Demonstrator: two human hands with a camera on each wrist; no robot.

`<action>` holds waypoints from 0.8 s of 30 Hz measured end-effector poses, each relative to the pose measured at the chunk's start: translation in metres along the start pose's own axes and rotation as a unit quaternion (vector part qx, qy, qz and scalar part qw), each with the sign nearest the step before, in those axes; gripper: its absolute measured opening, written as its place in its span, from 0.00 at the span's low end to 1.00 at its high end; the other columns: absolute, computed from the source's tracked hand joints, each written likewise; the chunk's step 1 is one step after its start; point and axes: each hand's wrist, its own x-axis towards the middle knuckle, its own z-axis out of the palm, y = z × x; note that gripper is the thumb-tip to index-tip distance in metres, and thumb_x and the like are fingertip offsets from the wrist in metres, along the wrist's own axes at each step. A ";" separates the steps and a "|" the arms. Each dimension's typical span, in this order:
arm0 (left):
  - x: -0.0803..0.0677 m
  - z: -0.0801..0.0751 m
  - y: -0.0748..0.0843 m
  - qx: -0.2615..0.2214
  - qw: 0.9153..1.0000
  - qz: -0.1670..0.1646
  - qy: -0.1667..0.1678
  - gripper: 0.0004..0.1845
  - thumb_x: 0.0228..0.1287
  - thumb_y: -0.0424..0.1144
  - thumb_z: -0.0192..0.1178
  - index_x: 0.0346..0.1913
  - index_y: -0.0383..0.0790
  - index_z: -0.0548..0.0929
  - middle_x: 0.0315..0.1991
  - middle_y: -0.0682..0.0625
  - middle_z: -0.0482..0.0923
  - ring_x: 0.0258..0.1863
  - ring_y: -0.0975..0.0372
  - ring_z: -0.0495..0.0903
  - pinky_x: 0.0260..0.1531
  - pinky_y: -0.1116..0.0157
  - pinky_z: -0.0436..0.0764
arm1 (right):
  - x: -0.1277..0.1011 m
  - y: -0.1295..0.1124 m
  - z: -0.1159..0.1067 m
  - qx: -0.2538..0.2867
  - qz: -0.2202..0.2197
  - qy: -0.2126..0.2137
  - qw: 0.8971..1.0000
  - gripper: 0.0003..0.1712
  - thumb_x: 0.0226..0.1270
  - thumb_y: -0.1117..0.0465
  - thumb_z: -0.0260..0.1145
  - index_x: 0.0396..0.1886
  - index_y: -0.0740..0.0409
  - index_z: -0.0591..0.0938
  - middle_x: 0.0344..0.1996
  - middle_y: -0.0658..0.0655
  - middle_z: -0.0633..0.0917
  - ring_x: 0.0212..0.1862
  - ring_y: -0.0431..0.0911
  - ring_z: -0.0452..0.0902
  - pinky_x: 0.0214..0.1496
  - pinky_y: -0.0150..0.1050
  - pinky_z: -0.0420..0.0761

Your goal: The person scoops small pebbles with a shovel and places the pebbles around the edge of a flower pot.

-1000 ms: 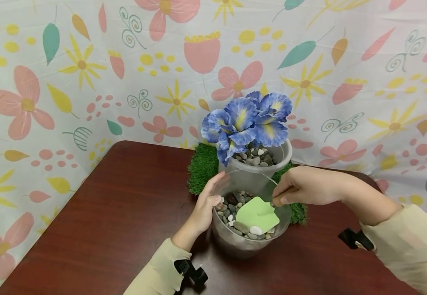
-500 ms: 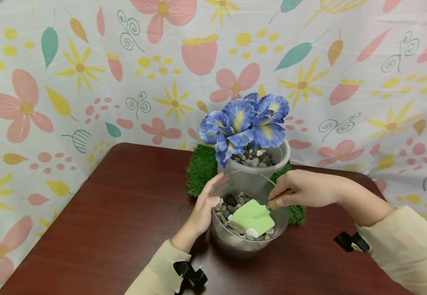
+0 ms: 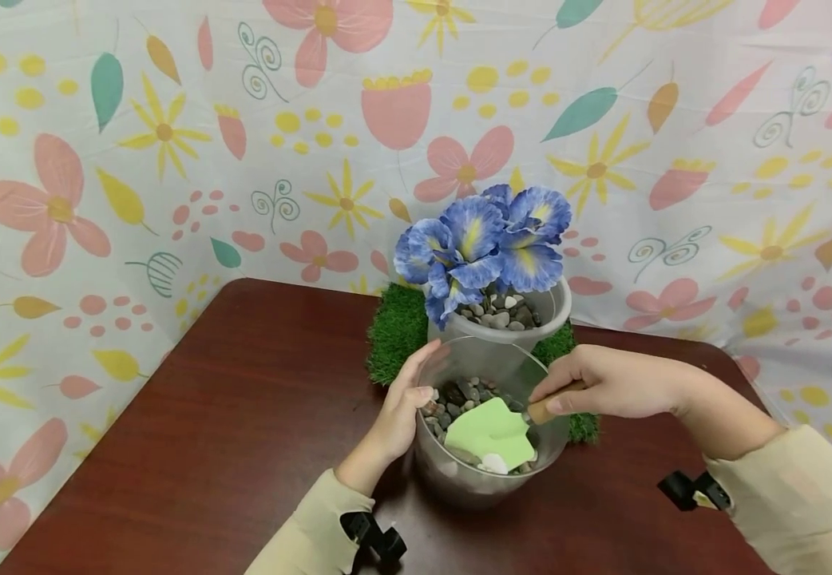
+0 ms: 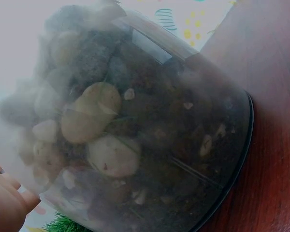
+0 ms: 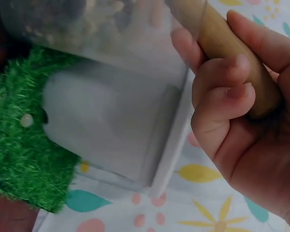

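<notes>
My left hand (image 3: 394, 415) holds the clear plastic bucket (image 3: 459, 485) at its left rim, thumb over the edge and fingers along the outside. Pebbles (image 3: 455, 393) lie in the bucket; through its wall the left wrist view shows larger stones (image 4: 113, 154) above dark soil. In my right hand (image 3: 613, 383) is a trowel, its wooden handle (image 5: 232, 53) wrapped by curled fingers. The trowel's light green blade (image 3: 488, 431) slants down among the pebbles, partly covering a white stone (image 3: 493, 463) near the front wall.
Right behind the bucket stands a whitish pot (image 3: 558, 310) with blue artificial irises (image 3: 477, 231) and grey pebbles. Artificial grass (image 3: 396, 331) surrounds its base on the dark red table (image 3: 243, 415). A flower-printed cloth (image 3: 243, 239) hangs behind.
The trowel blade has shifted left and toward the near side of the bucket, now overlapping the white stone. My right hand has lowered slightly. The left hand keeps its place on the rim.
</notes>
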 end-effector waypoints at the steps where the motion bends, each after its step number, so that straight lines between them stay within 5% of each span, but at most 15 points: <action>1: 0.000 0.000 0.000 -0.001 1.000 -0.002 -0.001 0.32 0.56 0.34 0.36 0.68 0.37 0.52 0.65 0.39 0.58 0.63 0.47 0.59 0.36 0.59 0.69 | -0.002 0.001 -0.001 0.000 0.001 0.004 1.000 0.16 0.64 0.57 0.54 0.50 0.49 0.79 0.43 0.50 0.83 0.25 0.33 0.74 0.28 0.31 0.77; 5: 0.000 0.001 -0.002 -0.002 1.000 0.001 0.000 0.32 0.56 0.35 0.36 0.68 0.37 0.52 0.65 0.39 0.58 0.63 0.47 0.59 0.37 0.59 0.68 | -0.004 0.002 -0.002 0.008 0.006 0.011 1.000 0.16 0.64 0.57 0.54 0.49 0.49 0.80 0.40 0.49 0.83 0.14 0.30 0.61 0.19 0.30 0.72; 14: 0.001 0.002 -0.002 -0.004 1.000 0.005 0.003 0.32 0.56 0.37 0.37 0.68 0.37 0.52 0.64 0.38 0.58 0.63 0.47 0.59 0.39 0.57 0.68 | -0.007 0.004 0.010 0.056 -0.005 0.017 0.998 0.16 0.65 0.59 0.53 0.51 0.53 0.79 0.39 0.52 0.83 0.15 0.32 0.70 0.18 0.36 0.77; 20: 0.000 0.002 -0.003 -0.018 1.000 0.015 0.003 0.32 0.56 0.36 0.37 0.68 0.35 0.52 0.64 0.37 0.58 0.63 0.46 0.58 0.51 0.46 0.61 | -0.015 0.010 0.010 0.077 -0.015 0.047 0.996 0.16 0.65 0.63 0.52 0.50 0.52 0.80 0.19 0.48 0.78 0.11 0.38 0.63 0.13 0.34 0.71; 24: 0.000 0.002 -0.003 -0.015 1.000 0.008 0.002 0.32 0.56 0.37 0.37 0.68 0.37 0.52 0.65 0.39 0.58 0.64 0.47 0.59 0.51 0.46 0.61 | -0.017 0.012 0.013 0.096 -0.018 0.058 0.994 0.16 0.66 0.64 0.51 0.50 0.55 0.80 0.17 0.49 0.76 0.11 0.45 0.63 0.13 0.36 0.72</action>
